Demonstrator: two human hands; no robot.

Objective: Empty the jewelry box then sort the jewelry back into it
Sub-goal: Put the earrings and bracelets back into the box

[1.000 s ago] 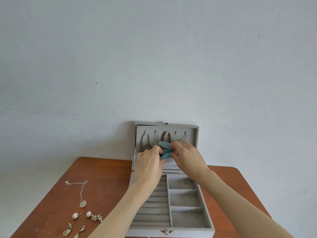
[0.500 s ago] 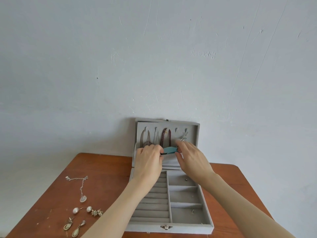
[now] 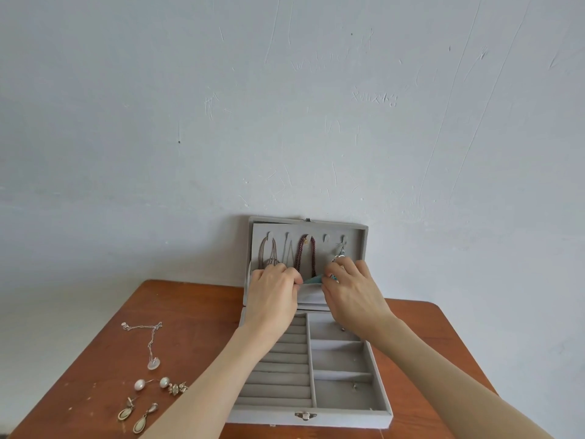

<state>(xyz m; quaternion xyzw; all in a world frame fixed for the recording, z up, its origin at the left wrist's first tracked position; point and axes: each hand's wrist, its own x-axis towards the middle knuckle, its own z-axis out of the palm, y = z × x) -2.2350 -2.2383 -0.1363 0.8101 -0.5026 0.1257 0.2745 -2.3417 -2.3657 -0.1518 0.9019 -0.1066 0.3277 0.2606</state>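
Silver pendant necklace (image 3: 151,343), pearl earrings (image 3: 152,383) and drop earrings (image 3: 136,413) lie loose on wooden table (image 3: 196,315), left of open grey jewelry box (image 3: 378,388). Left hand (image 3: 272,293) and right hand (image 3: 354,293) pinch a teal piece (image 3: 313,279) at the lid pocket; dark red necklace (image 3: 305,255) hangs above.

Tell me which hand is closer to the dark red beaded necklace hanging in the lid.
Left. The left hand sits just below and left of the dark red necklace, its knuckles almost at the strand's lower end. The right hand is farther off, below and right.
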